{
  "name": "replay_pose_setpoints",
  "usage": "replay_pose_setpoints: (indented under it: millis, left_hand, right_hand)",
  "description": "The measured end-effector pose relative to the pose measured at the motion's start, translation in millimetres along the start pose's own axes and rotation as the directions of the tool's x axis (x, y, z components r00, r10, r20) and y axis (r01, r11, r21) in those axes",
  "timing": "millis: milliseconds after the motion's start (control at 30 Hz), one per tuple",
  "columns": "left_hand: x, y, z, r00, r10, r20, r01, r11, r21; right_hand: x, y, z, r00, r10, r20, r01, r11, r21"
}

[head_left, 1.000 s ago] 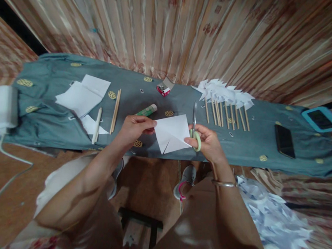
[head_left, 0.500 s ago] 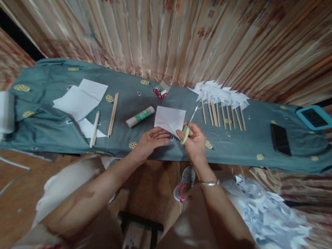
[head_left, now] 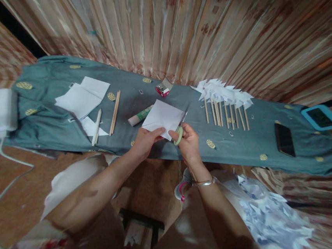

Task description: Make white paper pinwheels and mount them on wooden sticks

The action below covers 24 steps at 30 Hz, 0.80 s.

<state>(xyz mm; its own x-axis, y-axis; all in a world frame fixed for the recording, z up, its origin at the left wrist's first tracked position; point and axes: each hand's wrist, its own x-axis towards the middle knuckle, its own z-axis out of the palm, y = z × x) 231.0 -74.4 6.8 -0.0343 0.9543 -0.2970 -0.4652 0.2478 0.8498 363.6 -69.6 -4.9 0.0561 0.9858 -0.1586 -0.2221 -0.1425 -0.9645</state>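
A white square sheet of paper (head_left: 163,116) is pinched along its near side by my left hand (head_left: 148,140), thumb on top. It is turned with one corner toward me, and a crease line shows on its left part. Scissors (head_left: 178,135) with pale green handles sit in my right hand (head_left: 188,141), blades pointing away along the paper's right edge. My right thumb also lies near the paper's lower right edge; whether it presses on it I cannot tell. Partly under the sheet's left corner lies a glue stick (head_left: 140,115) with a green label.
Paper pinwheels on sticks (head_left: 224,95) lie in a row at back right. A small red box of pins (head_left: 163,89) stands behind the sheet. Left are paper sheets (head_left: 82,99), a white pen (head_left: 96,127) and wooden sticks (head_left: 115,113). A phone (head_left: 284,139) lies right.
The paper has turned so a corner points toward me and has shifted slightly left over the glue stick. My left hand has gone from loosely touching it to pinching it.
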Motion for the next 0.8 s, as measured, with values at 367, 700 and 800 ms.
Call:
replay_pose_setpoints:
  millis: [367, 700, 800]
  left_hand:
    - [7.6, 8.0, -5.1, 0.994, 0.032, -0.1, -0.026, 0.998, 0.063]
    - [18.7, 27.5, -18.1, 0.969, 0.131, -0.208, -0.112, 0.989, 0.1]
    - [18.3, 25.4, -18.0, 0.972, 0.127, -0.199, -0.107, 0.988, 0.11]
  right_hand:
    - [-9.5, -5.3, 0.8, 0.997, 0.032, 0.07, -0.03, 0.999, -0.036]
    - [-30.5, -7.0, -12.9, 0.848, 0.226, 0.479, -0.123, 0.964, -0.237]
    - [-33.1, -6.7, -13.4, 0.822, 0.217, 0.526, -0.096, 0.964, -0.247]
